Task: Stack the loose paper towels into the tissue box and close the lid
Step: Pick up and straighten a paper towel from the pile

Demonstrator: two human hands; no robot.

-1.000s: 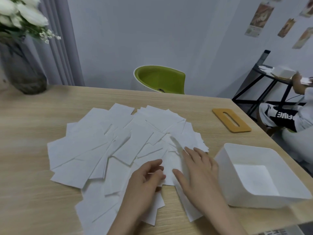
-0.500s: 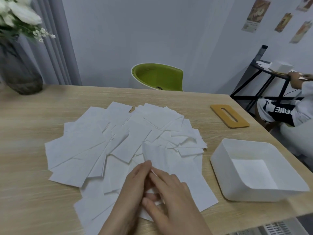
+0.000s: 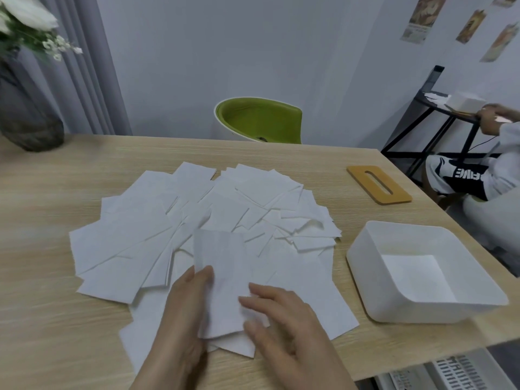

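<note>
Loose towels: the white rectangular paper towels (image 3: 197,220) lie fanned in an overlapping spread across the middle of the light wooden table (image 3: 42,319), none yet squared into a stack, so each sheet can be picked off singly.
Sheet in hand: one white paper towel sheet (image 3: 222,277) stands tilted up off the spread at lower centre of the frame, its far edge raised, probably so it can be separated from the pile and lined up.
Left hand: the left hand (image 3: 180,313) enters from the bottom edge, palm turned inward, its fingers (image 3: 202,274) grasping the sheet's left edge with the thumb on top.
Right hand: the right hand (image 3: 281,322) sits just right of the sheet, back of the hand up, fingers (image 3: 253,301) loosely spread and touching the sheet's lower right part; I judge them released rather than pinching, steadying the paper.
Tissue box: the white open plastic tissue box (image 3: 363,257) stands at the right of the frame, near the spread but apart from it, mouth up and ready to receive; only a pale flat bottom shows inside.
Lid: the flat tan wooden lid with an oval slot (image 3: 394,195) lies on the table at upper right, beyond the box and well apart from it, kept aside until filling is done.
Progress: early, by my reading; stacking has barely begun.
</note>
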